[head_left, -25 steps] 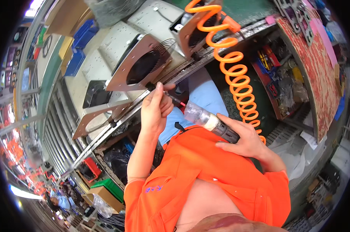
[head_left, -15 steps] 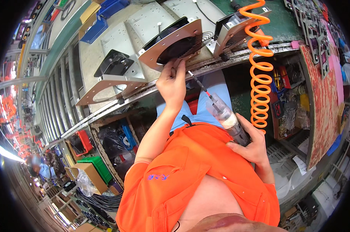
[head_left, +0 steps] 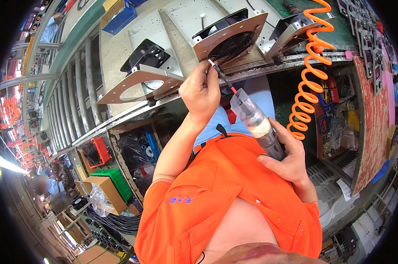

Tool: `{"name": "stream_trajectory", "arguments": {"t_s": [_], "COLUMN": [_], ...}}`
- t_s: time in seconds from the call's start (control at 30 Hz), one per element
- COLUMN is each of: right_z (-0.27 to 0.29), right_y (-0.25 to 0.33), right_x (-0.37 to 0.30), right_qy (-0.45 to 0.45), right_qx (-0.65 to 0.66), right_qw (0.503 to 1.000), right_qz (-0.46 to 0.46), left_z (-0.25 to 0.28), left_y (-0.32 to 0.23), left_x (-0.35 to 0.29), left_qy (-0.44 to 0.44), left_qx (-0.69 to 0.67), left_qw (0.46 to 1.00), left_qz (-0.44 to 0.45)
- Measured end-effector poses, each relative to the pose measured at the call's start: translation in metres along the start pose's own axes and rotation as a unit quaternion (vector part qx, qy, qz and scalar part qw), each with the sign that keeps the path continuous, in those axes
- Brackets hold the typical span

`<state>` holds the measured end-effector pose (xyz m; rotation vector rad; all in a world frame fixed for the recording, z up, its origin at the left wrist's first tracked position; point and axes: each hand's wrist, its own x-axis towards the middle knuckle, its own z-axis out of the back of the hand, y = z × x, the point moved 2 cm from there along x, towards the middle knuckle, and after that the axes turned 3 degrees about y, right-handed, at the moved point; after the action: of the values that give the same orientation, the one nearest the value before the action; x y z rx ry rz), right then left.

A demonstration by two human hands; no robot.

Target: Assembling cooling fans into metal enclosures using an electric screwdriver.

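Note:
My right hand (head_left: 289,158) is wrapped round a power screwdriver (head_left: 269,143) with a clear plastic sleeve about its front end. Its long bit (head_left: 225,79) points up and left, and the tip lies beside the fingertips of my left hand (head_left: 201,92). That hand is closed in a pinch just below the near edge of a grey metal panel (head_left: 203,49); anything between the fingers is too small to make out. The panel stands tilted on the bench, with a black fan (head_left: 221,23) behind it and a round wire guard (head_left: 229,47) over its opening.
To the left stands another bent panel (head_left: 115,91) with a round hole, a black fan (head_left: 148,55) behind it. A third fan bracket (head_left: 291,33) is at the right, near a coiled orange hose (head_left: 311,83). A blue bin (head_left: 122,20) sits at the back left.
The screwdriver's bit and my left fingertips have come together; before, they were apart. My left hand has drawn off the panel's lower edge a little. The whole view has shifted.

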<state>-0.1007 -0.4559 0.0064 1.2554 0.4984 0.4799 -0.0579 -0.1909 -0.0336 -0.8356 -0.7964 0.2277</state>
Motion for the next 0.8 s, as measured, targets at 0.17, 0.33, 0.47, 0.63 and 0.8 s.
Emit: {"name": "stream_trajectory", "arguments": {"t_s": [0.17, 0.33, 0.47, 0.63, 0.8], "right_z": [-0.006, -0.014, -0.014, -0.005, -0.012], "right_y": [0.0, 0.002, 0.007, 0.03, 0.018], "right_x": [-0.006, -0.004, -0.004, 0.0, 0.005], "right_qy": [0.019, -0.031, -0.005, 0.034, 0.031], "right_qx": [0.069, 0.062, 0.153, 0.251, 0.205], "right_qw": [0.995, 0.997, 0.986, 0.956, 0.974], "right_qz": [-0.068, -0.03, -0.059, -0.147, -0.092], "left_z": [0.001, 0.004, 0.002, 0.0, 0.038], "left_y": [-0.001, 0.001, 0.003, 0.005, -0.029], "left_x": [0.002, 0.002, 0.002, -0.002, 0.015], "left_qy": [0.003, 0.03, 0.012, 0.006, 0.11], "left_qx": [-0.017, 0.001, 0.0, -0.001, 0.08], "left_qw": [0.999, 0.999, 0.997, 0.994, 0.986], "left_qz": [-0.027, -0.031, -0.073, -0.111, -0.094]}}
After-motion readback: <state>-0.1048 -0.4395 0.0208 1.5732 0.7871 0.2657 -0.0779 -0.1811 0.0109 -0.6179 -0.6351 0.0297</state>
